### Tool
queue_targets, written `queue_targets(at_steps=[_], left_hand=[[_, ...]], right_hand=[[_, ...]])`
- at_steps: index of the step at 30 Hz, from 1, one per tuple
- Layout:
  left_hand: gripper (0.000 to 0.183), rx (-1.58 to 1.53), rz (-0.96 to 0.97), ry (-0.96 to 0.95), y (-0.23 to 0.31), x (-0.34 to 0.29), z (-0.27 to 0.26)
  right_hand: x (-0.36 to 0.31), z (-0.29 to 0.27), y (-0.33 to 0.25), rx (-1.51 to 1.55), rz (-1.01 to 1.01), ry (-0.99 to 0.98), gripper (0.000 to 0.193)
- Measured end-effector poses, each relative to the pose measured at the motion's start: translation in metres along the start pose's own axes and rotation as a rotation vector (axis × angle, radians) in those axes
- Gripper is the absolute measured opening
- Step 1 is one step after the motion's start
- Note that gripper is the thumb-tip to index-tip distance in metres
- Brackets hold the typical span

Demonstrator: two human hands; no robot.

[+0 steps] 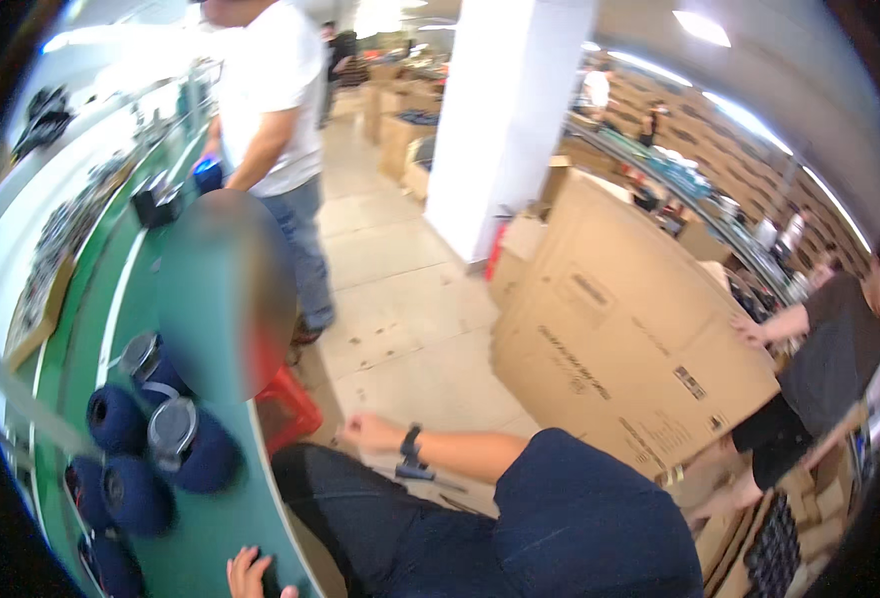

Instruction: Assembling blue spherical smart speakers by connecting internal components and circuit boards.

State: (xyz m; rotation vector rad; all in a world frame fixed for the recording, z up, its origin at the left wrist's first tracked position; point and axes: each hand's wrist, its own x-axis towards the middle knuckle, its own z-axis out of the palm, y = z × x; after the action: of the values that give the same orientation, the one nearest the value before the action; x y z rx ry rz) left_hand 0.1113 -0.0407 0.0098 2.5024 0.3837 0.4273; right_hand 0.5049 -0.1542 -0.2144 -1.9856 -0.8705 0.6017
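Note:
My left hand (250, 574) lies at the near edge of the green work surface (216, 518), fingers spread, holding nothing. Close by stand several dark blue rounded pieces (139, 495), which look fabric-covered; their kind is unclear. Two carry a round grey cap, one of them the nearer capped piece (193, 447). Over my lap, away from the surface, is my right hand (368, 433), its fingers curled with nothing visible in them. A dark band (412, 445) circles that wrist, and a slim dark object (428, 475) shows just beneath it.
A person in a white shirt (279, 95) stands further along the green conveyor. On the right, another person (827, 344) holds a large flat cardboard stack (619, 329). A red stool (289, 407) is beside the surface. Beyond rises a white pillar (500, 120). One patch ahead is blurred.

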Motion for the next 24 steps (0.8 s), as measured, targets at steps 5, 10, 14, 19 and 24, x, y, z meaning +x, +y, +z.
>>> queue_targets(at_steps=[5, 10, 14, 19, 24], left_hand=[[0.047, -0.005, -0.045, 0.001, -0.009, -0.004, 0.003], [0.049, -0.117, -0.176, 0.057, 0.001, 0.004, 0.015], [0.048, -0.097, -0.215, 0.079, -0.008, 0.000, 0.017], [0.062, 0.079, -0.241, 0.060, -0.003, -0.011, 0.011], [0.071, 0.246, -0.340, 0.001, 0.007, -0.022, 0.015]], right_hand=[[0.002, 0.066, 0.057, 0.138, 0.223, -0.106, 0.077], [-0.007, -0.042, -0.007, 0.504, 0.504, -0.475, 0.055], [0.021, -0.052, 0.041, 0.230, 0.421, -0.352, 0.066], [0.039, -0.056, 0.010, 0.058, 0.377, -0.621, 0.076], [-0.002, -0.083, -0.054, -0.486, 0.158, -1.073, 0.105]])
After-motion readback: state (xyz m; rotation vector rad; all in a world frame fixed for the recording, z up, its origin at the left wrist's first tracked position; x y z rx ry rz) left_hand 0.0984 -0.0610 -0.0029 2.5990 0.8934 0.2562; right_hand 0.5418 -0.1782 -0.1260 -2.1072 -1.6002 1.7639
